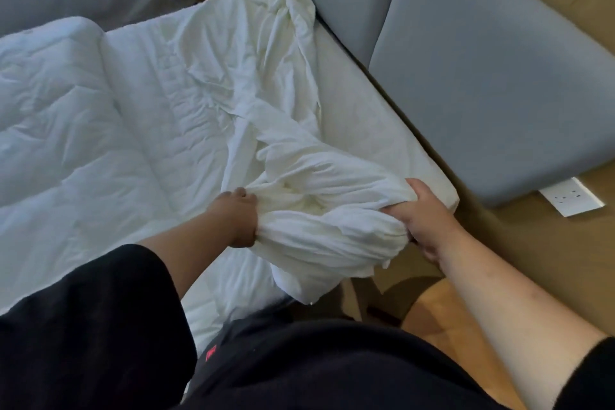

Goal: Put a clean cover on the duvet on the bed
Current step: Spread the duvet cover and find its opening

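A white quilted duvet (pixel 66 130) lies spread over the bed on the left. Across it, from the far headboard end down to me, runs a crumpled white cover (pixel 283 76). Its near end is bunched into a thick roll (pixel 326 230) at the bed's corner. My left hand (pixel 238 216) grips the left side of that bunch, fingers buried in the fabric. My right hand (pixel 424 216) grips the right side, thumb on top of the cloth.
A grey padded headboard (pixel 482 93) in two panels stands along the right of the bed. The bare mattress corner (pixel 392 130) shows beside it. A white wall socket (pixel 570 201) sits on the wooden panel. Wooden floor (pixel 442 306) lies below my right arm. Another bed is at top left.
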Tool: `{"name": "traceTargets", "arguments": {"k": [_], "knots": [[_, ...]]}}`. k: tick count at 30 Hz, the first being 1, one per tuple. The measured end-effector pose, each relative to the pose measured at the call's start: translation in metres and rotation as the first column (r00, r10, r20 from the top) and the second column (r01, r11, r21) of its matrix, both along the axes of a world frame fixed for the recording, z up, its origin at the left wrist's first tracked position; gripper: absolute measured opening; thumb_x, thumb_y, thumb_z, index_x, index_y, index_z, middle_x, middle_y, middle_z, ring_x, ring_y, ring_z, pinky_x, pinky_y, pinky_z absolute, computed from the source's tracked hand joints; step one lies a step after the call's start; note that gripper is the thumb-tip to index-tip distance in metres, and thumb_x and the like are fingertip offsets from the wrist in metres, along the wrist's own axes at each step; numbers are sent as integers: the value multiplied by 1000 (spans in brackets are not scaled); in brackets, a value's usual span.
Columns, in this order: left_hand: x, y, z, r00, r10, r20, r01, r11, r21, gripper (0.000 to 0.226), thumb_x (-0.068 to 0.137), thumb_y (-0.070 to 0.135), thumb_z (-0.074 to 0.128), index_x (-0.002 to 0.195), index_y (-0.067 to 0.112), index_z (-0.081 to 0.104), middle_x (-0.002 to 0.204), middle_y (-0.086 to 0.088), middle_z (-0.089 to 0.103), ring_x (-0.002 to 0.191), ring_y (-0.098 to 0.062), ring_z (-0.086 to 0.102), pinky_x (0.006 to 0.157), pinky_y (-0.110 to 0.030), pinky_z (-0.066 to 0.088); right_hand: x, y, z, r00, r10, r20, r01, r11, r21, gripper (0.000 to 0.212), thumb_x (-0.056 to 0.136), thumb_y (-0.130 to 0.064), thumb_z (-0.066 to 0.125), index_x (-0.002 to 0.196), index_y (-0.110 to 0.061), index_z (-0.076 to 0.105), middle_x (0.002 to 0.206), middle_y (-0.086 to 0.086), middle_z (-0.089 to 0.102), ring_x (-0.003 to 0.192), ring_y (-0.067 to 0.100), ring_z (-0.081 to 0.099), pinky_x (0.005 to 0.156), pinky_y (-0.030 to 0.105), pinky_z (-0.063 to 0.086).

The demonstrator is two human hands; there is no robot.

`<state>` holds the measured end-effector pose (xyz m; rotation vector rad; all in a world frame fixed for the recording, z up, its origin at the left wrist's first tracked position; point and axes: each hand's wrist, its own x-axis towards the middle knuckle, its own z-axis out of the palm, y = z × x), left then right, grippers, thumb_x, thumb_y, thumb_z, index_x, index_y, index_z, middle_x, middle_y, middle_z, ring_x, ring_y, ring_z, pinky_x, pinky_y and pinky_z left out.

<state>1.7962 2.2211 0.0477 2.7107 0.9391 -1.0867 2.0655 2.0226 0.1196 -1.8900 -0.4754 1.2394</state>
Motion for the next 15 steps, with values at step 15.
{"name": "traceTargets", "arguments": {"k": [15], "knots": [[1,-1,5,987,158,28,-142,942,-305,70,77,72,60,133,31,48,116,3,66,106,-24,62,84,-33,43,23,41,73,704,-696,-145,702,647,298,15,96,-34,67,111,-33,64,116,1,67,102,24,70,80,47,62]]}}
